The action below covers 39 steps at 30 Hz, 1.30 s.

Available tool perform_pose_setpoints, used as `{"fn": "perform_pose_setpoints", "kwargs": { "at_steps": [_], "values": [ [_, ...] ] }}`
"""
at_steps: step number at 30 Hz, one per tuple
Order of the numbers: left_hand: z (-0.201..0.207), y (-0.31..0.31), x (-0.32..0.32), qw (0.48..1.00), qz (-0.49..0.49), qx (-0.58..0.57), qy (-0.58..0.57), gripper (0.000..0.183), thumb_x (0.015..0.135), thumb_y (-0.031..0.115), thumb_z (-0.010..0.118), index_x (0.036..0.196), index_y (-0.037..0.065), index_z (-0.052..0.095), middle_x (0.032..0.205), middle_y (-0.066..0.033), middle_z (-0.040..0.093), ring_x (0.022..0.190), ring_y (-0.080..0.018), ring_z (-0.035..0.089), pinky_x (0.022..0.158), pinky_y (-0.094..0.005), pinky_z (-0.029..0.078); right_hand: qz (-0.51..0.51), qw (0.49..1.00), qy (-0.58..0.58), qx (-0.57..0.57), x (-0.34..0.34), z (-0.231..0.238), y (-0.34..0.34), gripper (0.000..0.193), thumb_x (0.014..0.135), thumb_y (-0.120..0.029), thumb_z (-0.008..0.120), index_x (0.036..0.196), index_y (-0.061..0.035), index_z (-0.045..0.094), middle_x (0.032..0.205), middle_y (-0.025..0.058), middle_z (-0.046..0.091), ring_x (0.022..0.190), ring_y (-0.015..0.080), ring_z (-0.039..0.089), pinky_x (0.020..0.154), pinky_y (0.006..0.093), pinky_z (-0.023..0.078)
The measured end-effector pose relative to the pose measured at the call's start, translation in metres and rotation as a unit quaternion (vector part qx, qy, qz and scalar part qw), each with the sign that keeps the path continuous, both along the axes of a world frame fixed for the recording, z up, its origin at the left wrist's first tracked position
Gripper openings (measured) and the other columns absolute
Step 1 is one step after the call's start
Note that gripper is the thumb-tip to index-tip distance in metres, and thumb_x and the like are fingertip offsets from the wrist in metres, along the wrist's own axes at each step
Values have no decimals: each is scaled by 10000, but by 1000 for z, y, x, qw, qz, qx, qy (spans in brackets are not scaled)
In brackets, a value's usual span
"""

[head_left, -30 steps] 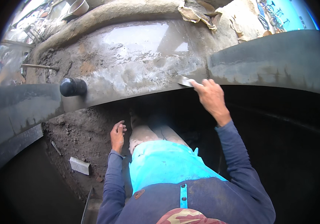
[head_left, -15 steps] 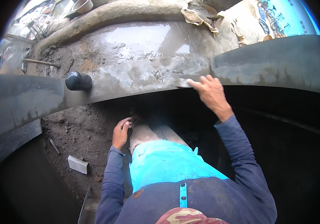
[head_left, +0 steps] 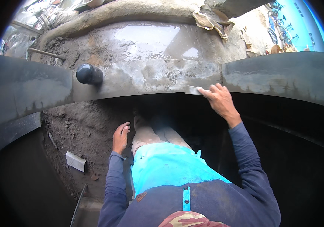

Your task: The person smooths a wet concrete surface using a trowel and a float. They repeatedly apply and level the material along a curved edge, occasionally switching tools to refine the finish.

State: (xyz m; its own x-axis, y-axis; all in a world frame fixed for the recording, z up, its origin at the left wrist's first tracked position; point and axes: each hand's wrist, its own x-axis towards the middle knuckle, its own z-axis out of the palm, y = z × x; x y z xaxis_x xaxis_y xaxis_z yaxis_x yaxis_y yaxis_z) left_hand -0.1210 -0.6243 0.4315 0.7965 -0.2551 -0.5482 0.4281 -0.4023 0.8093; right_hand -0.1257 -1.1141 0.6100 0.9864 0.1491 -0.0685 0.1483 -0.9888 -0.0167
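My right hand [head_left: 221, 101] is closed on a scraper [head_left: 193, 90], whose flat metal blade points left at the near edge of a wet grey slab [head_left: 147, 81]. The handle is hidden in my fingers. Smeared whitish-grey patches cover the slab's top. My left hand [head_left: 120, 138] hangs beside my leg over the dirt, empty, its fingers loosely bent and apart. A black rounded cylinder [head_left: 89, 74] lies on the left part of the slab.
Smooth dark slabs continue left [head_left: 33, 81] and right [head_left: 279, 77]. Beyond lie wet ground, a raised mud ridge [head_left: 139, 13] and torn brown paper [head_left: 209, 20]. A pale block [head_left: 75, 161] lies on the dirt [head_left: 79, 128] below. Deep shadow fills the right side under the ledge.
The view has shifted slightly, moving the ledge left and right within it. My right hand still holds the scraper at the slab's near edge. My left hand has come slightly away from my leg.
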Motion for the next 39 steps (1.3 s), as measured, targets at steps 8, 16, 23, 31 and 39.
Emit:
{"fn": "perform_pose_setpoints", "kwargs": {
  "at_steps": [8,16,23,31,39],
  "values": [
    [10,0,8,1000,-7,-6,5,402,1127,317,585,1375,35,730,1227,-151,737,1063,-223,724,997,-369,546,6,1000,17,-2,19,8,19,414,992,-97,644,1327,-299,779,900,16,634,924,224,610,786,380,453],
    [10,-1,15,999,-43,-2,-4,412,1131,333,574,1372,39,733,1222,-151,737,1057,-234,731,999,-371,547,61,997,-40,18,54,-6,80,433,966,-103,650,1337,-289,775,938,12,633,968,206,608,825,372,450],
    [-6,22,7,999,-37,35,1,408,1130,333,577,1384,51,727,1240,-155,734,1083,-257,743,1008,-382,550,45,998,-27,36,57,-9,95,451,960,-92,657,1343,-306,764,937,15,634,941,204,599,795,379,447],
    [4,39,7,999,-11,43,5,400,1121,339,586,1371,66,735,1243,-166,731,1073,-263,739,995,-392,548,25,999,-2,36,52,-2,97,444,951,-80,639,1314,-292,781,921,27,635,940,220,606,785,380,441],
    [22,30,27,999,-34,7,-22,390,1123,342,593,1356,69,744,1192,-160,736,1064,-265,734,986,-388,547,57,997,-48,10,78,-1,151,403,944,-104,646,1300,-252,762,936,36,630,961,220,611,816,387,449]
  ]
}}
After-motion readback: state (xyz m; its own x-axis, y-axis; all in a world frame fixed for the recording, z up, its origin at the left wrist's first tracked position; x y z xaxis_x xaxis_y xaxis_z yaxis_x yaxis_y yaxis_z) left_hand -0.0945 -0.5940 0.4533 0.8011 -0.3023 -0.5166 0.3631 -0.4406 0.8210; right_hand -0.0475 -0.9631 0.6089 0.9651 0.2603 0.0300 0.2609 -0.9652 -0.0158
